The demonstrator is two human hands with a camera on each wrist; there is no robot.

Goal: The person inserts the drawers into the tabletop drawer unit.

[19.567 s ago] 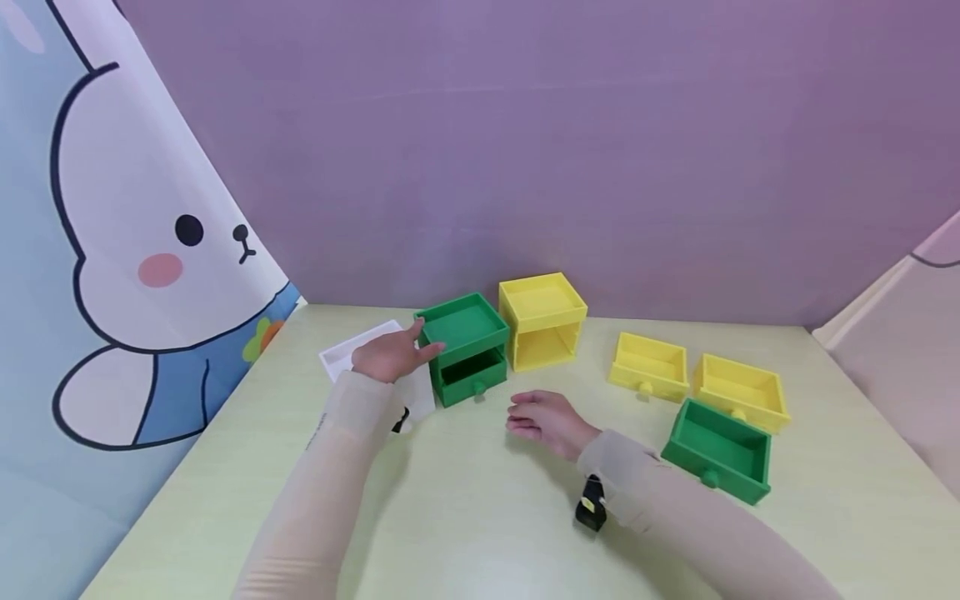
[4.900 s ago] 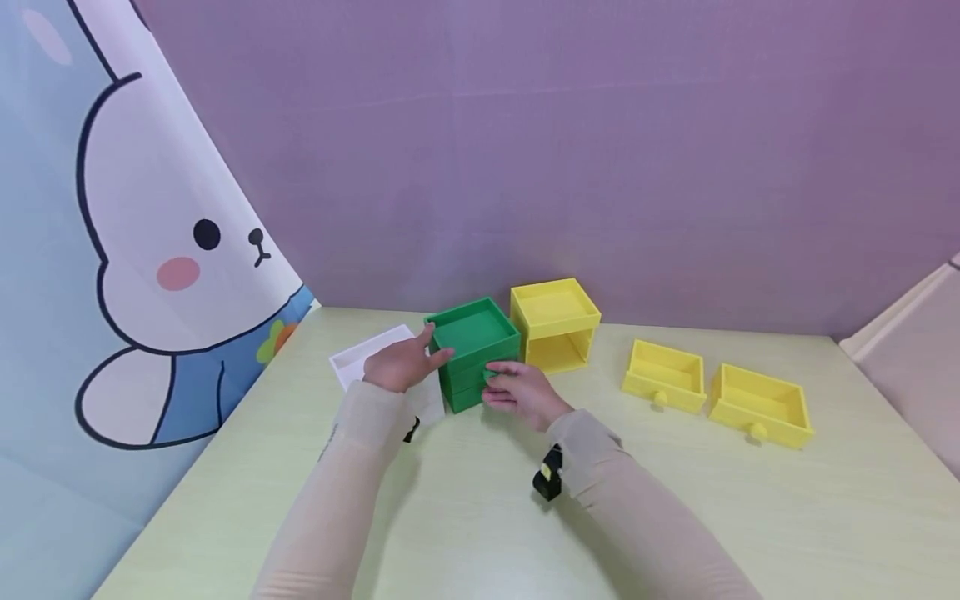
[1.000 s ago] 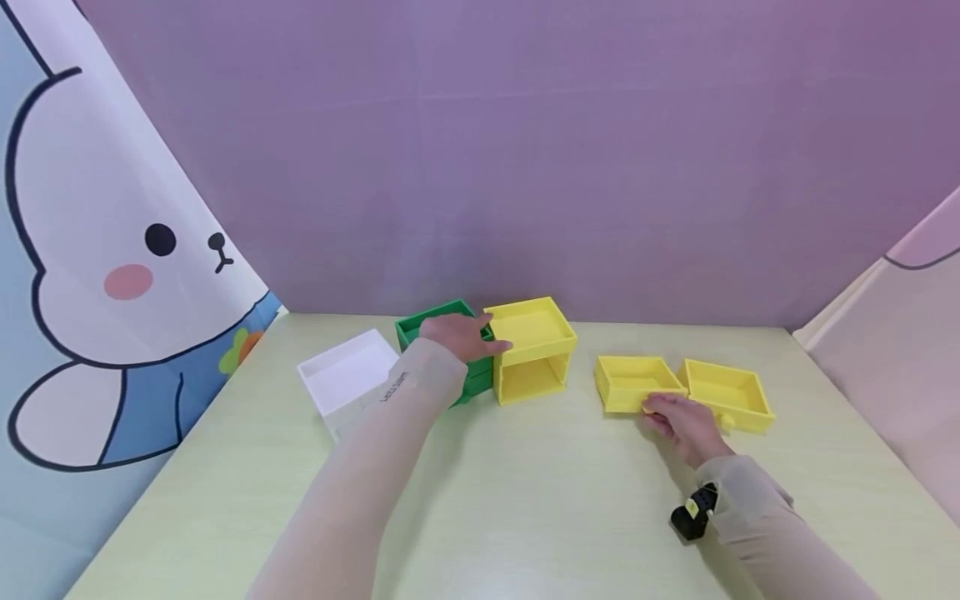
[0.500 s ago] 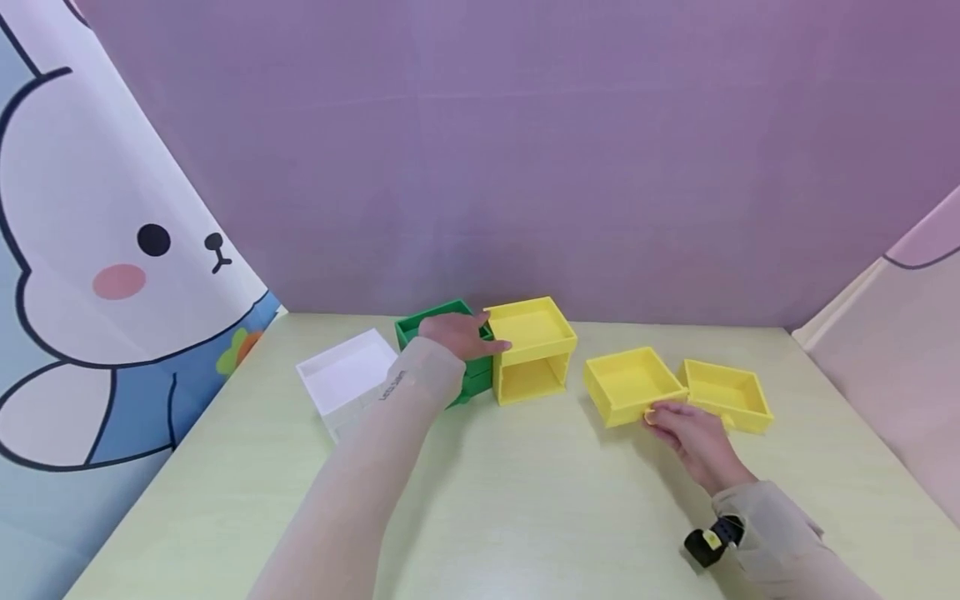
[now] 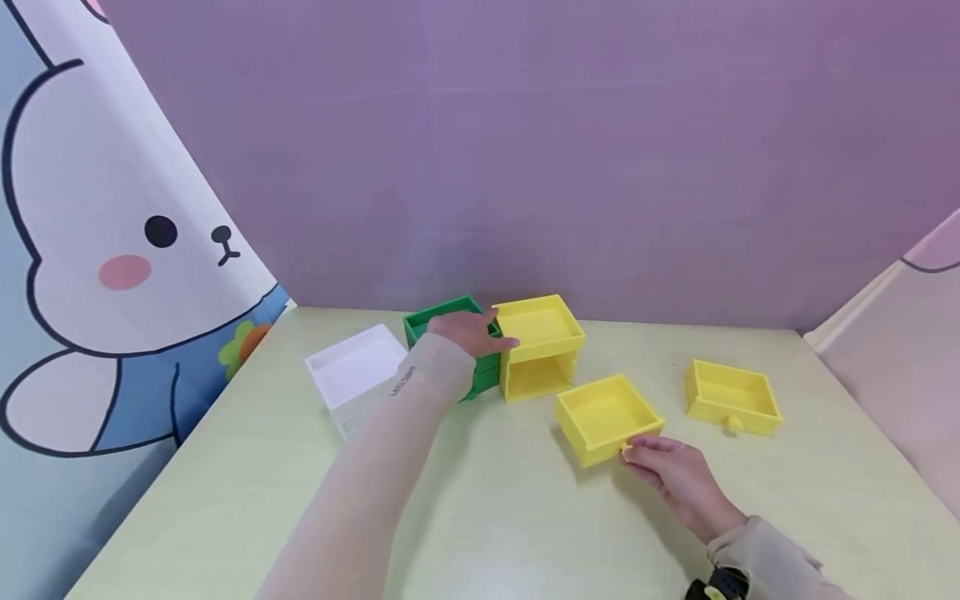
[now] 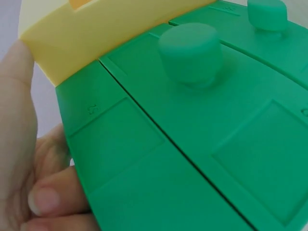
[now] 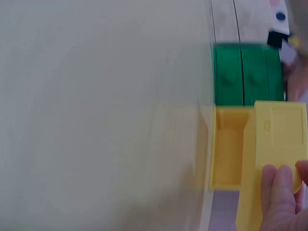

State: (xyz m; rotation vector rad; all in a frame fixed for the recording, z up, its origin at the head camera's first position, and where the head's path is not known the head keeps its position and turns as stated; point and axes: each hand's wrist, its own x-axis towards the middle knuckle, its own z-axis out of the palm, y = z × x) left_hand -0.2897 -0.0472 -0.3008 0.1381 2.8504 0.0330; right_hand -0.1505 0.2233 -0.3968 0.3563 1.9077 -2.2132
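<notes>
My right hand (image 5: 678,475) pinches a yellow drawer (image 5: 606,417) at its front, tilted above the table with a shadow beneath. In the right wrist view that drawer (image 7: 279,130) partly covers the open-fronted yellow cabinet (image 7: 228,149). The yellow cabinet (image 5: 543,325) has a tray-like top and a bare compartment below. Over the green cabinet (image 5: 489,367) lies my left hand (image 5: 463,329), thumb and forefinger spread against the yellow cabinet's left side. In the left wrist view both drawers with round knobs (image 6: 191,53) sit flush in the green cabinet.
Another yellow drawer (image 5: 733,396) with a round knob lies on the table at the right. A white cabinet (image 5: 356,367) stands left of the green one, partly behind my left forearm. A purple backdrop (image 5: 637,167) rises behind the table.
My right hand has lifted the yellow drawer off the table and carried it left and nearer me. Much earlier, a green drawer lay on the table; it now fills the green cabinet.
</notes>
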